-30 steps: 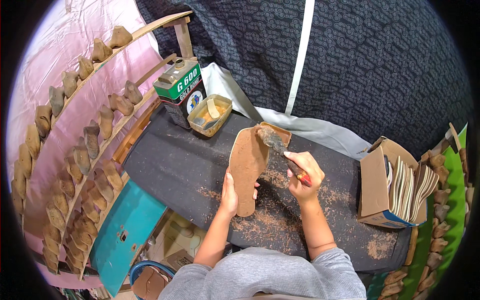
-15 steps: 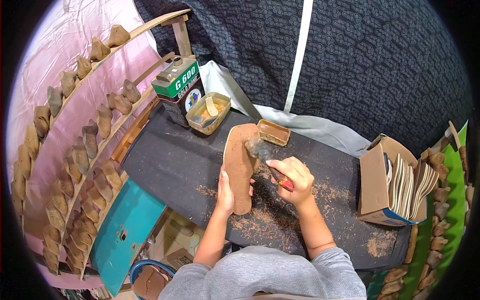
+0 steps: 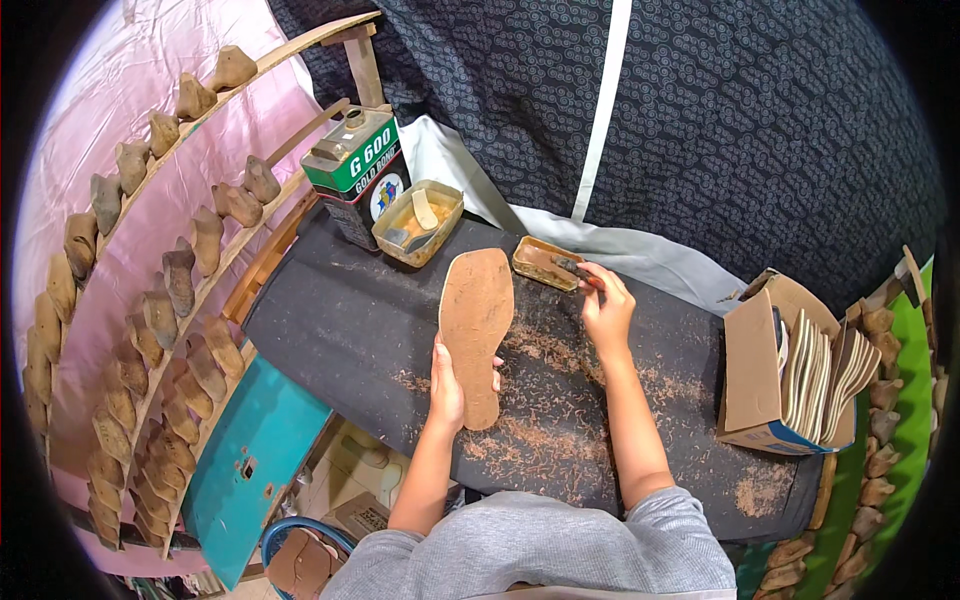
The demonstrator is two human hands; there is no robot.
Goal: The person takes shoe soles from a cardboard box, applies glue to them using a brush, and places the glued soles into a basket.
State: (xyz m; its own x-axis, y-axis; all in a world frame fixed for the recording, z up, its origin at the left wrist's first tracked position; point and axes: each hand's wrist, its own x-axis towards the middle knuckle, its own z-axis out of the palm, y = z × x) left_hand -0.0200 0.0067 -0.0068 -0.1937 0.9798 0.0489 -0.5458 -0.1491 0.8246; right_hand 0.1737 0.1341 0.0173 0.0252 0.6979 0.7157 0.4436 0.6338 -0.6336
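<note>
one brown insole (image 3: 476, 325) sits clamped in the left hand (image 3: 447, 378); right hand (image 3: 606, 308) pinches a brush (image 3: 570, 266).

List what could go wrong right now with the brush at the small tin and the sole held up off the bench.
The right hand reaches a brush into the small tin at the bench's far edge; a nudge might tip it. The left hand holds the sole only by its heel, so it may wobble. Loose shavings could stick to wet glue.

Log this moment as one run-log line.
left hand: holds tan shoe sole | right hand: brush in small rectangular tin | surface: dark worktable
</note>
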